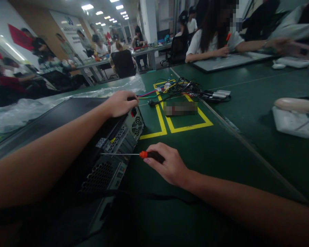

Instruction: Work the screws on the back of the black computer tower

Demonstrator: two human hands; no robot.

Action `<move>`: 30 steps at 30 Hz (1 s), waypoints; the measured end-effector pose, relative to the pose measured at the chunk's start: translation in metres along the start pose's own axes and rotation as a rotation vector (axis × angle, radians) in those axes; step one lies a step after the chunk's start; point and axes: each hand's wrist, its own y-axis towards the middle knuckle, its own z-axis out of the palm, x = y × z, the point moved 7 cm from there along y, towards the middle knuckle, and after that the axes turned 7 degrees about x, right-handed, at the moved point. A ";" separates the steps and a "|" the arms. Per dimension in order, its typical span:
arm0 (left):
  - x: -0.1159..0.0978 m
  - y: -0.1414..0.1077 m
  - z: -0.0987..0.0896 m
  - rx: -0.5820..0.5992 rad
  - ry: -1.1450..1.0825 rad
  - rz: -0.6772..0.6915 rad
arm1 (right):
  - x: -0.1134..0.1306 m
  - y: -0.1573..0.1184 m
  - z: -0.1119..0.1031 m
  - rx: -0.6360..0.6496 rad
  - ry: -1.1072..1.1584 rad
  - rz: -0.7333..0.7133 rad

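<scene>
A black desktop computer case (74,106) lies on its side at the left, its metal back panel (115,147) with a round fan grille (137,125) turned to the right. My left hand (122,103) presses on the top far corner of the case, fingers curled at the edge. In my right hand (167,161) is a screwdriver (143,154) with an orange and black handle. Its long thin shaft points left across the back panel. The tip is close to the near edge of the panel; whether it touches a screw I cannot tell.
Bundled cables (182,87) lie on the green table (236,164) beyond the case, near yellow tape marks (190,128). Plastic wrap (13,113) lies behind the case. A white container (293,121) stands at right. Across the table a person (213,44) works over a flat panel (229,62).
</scene>
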 end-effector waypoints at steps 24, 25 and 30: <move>0.006 0.002 0.002 -0.004 0.044 -0.045 | -0.001 -0.001 0.013 0.109 -0.098 -0.002; 0.006 0.002 0.002 -0.010 0.041 -0.046 | -0.001 -0.001 0.014 0.113 -0.089 0.009; 0.003 0.002 0.001 -0.018 0.029 -0.034 | -0.002 -0.002 0.011 0.078 -0.063 0.045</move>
